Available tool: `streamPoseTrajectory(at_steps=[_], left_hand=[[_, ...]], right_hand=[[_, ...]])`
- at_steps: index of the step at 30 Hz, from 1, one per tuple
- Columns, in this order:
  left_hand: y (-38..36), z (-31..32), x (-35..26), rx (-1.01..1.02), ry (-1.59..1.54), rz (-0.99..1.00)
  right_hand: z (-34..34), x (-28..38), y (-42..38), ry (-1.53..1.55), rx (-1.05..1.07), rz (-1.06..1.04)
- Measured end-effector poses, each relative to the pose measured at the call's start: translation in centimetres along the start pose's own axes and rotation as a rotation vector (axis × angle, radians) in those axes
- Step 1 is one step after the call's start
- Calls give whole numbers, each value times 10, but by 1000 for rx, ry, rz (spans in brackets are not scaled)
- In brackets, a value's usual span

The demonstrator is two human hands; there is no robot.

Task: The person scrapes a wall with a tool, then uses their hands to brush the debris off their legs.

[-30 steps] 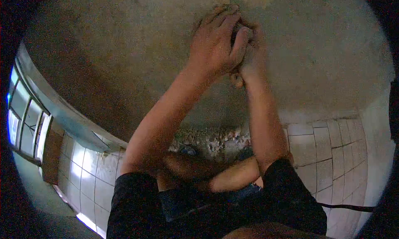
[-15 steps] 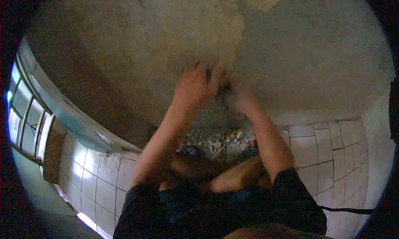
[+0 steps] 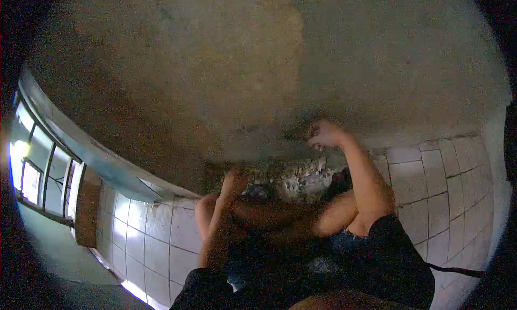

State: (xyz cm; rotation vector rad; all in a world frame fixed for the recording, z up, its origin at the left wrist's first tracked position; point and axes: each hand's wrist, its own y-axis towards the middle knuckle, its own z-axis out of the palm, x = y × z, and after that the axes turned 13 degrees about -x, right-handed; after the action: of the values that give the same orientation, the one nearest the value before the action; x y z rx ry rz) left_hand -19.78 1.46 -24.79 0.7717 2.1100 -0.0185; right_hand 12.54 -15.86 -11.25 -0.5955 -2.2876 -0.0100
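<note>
I face a bare, rough plaster wall [image 3: 226,67] with a darker patch to the right. My right hand [image 3: 323,133] is curled into a fist against the bottom edge of the bare plaster; I cannot make out anything in it. My left hand [image 3: 231,180] is lower and blurred, just above the rubble [image 3: 285,178] at the foot of the wall; its fingers are not distinguishable. My bent legs [image 3: 280,213] show below the hands.
White tiles cover the wall at the lower right [image 3: 431,175] and lower left [image 3: 145,229]. A window [image 3: 32,164] glows at the far left beside a grey ledge [image 3: 102,159]. A dark cable [image 3: 452,269] lies at the lower right.
Both hands have come down from high on the plaster wall. The left hand has separated from the right and dropped towards the rubble; the view has tilted down.
</note>
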Motion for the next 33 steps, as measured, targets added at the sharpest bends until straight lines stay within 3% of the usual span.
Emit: streamPoseTrajectory(at_steps=[3,6,9,11,15,16,18,19,20,21,22,24,25,30,33], left_hand=[[-1,7,18,-75,-175,-81],[-5,11,39,-138,-337,-175],[-14,10,30,-182,-421,-244],[-12,-8,-62,-249,-152,90],[-6,-26,-174,-319,-234,180],[-3,-33,-211,-334,-110,256],[4,-39,-252,-359,19,322],[8,-39,-264,-370,-27,467],[13,-36,-275,-380,-72,610],[17,-32,-285,-392,-67,601],[22,-28,-294,-403,-27,586],[34,-18,-305,-417,34,559],[42,-14,-309,-428,66,569],[73,-5,-304,-412,212,650],[76,-7,-320,-431,235,607]], right_hand=[[1,-7,6,-43,-118,-31],[-15,16,-13,108,-23,-88],[-24,24,-29,219,-74,-174],[-33,36,-44,228,-134,-167],[-42,47,-60,296,-333,-238],[-41,48,-61,297,-324,-245],[-39,54,-61,368,-699,-564],[-38,55,-56,366,-686,-574],[-37,55,-48,302,-814,-585],[-34,55,-41,239,-943,-598],[-31,57,-36,249,-932,-606],[-20,60,-30,1067,-362,-296],[-10,59,-24,1077,-342,-297],[52,43,15,1100,-685,-312],[49,49,22,1184,-633,-303]])
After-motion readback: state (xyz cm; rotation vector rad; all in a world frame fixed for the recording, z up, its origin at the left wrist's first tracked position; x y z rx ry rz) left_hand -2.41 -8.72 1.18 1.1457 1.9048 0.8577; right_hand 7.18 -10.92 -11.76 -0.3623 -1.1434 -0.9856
